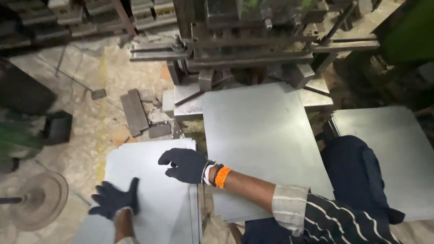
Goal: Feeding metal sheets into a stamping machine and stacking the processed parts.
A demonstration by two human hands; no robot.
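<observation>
Left hand (pixel 114 199): in a dark glove, fingers spread open, palm laid flat on the near left part of the stack of metal sheets (pixel 153 194); it grips nothing.
Right hand (pixel 185 165): dark glove, reaching across from the right, fingers loosely curled and open over the top sheet of the same stack; whether it touches cannot be told. Orange and white bands sit at the wrist, and the striped sleeve (pixel 325 217) is rolled up.
Sheet stack: low at the left, beside the person's knee.
Second sheet (pixel 262 135): lies flat, its far edge at the press machine (pixel 244 40).
Third pile of sheets (pixel 393 149): at the right, well apart from both hands.
Floor (pixel 86 117): dusty concrete with metal blocks (pixel 134 112) and a round disc (pixel 43 199).
</observation>
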